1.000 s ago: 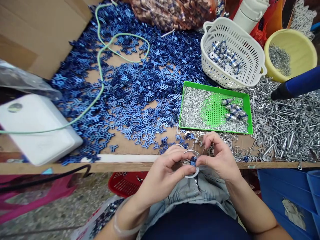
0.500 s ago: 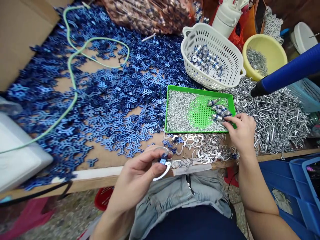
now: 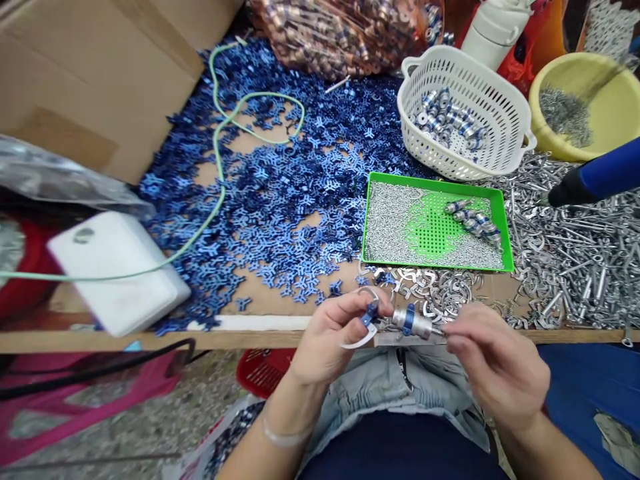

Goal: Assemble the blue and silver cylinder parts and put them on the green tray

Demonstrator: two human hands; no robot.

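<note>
My left hand (image 3: 335,333) pinches a small blue bracket (image 3: 369,316) with curved silver claws (image 3: 361,340) fitted to it. Thumb and fingers of my right hand (image 3: 500,360) close on the thin end of a silver cylinder with a blue band (image 3: 412,323). That cylinder lies level, its other end right beside the bracket; whether they touch I cannot tell. Just behind, a green tray (image 3: 440,268) holds tiny silver pins and several more banded cylinders (image 3: 475,221). Loose silver claws (image 3: 440,291) are scattered between tray and table edge.
Blue three-armed brackets (image 3: 280,200) cover the table's left and middle. A white basket (image 3: 465,73) of cylinders and a yellow bowl (image 3: 610,113) stand behind. Silver bolts (image 3: 565,260) heap at right, under a blue tool (image 3: 600,175). A green cord (image 3: 218,153) crosses the left side.
My right hand has lifted one banded cylinder out of the green tray and brought it to the bracket in my left hand. The view has swung left.
</note>
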